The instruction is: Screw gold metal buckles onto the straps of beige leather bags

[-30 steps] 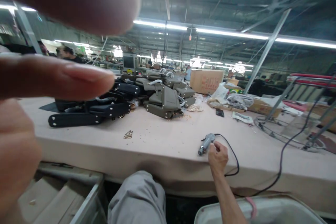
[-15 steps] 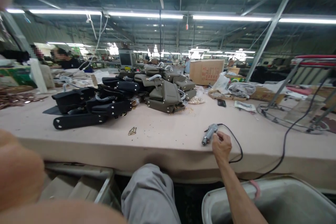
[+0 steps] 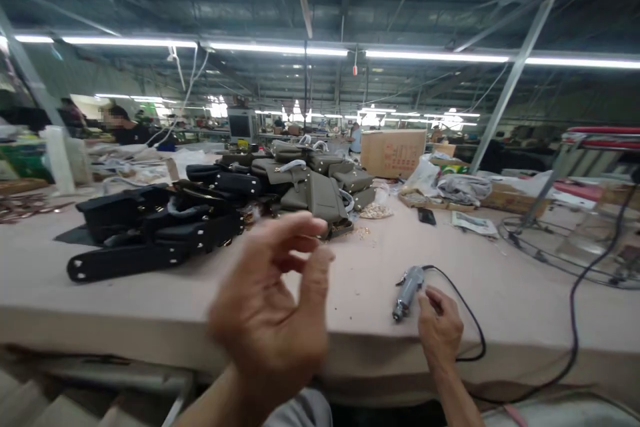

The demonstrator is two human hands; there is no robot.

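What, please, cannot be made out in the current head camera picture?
All in the head view:
- Left hand: blurred, so finger detail is lost.
- Right hand: its curled fingers hide whether it holds anything or touches the grey tool.
- Table: the patch behind the left hand is hidden.
- Bin at lower right: cut off by the bottom edge.
- Paper: its print is too small to read.

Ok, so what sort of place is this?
Most likely a bag factory's workshop: black bags and grey-green bags lie heaped on a long table, a corded power tool lies by the right hand, and strip lights hang overhead.
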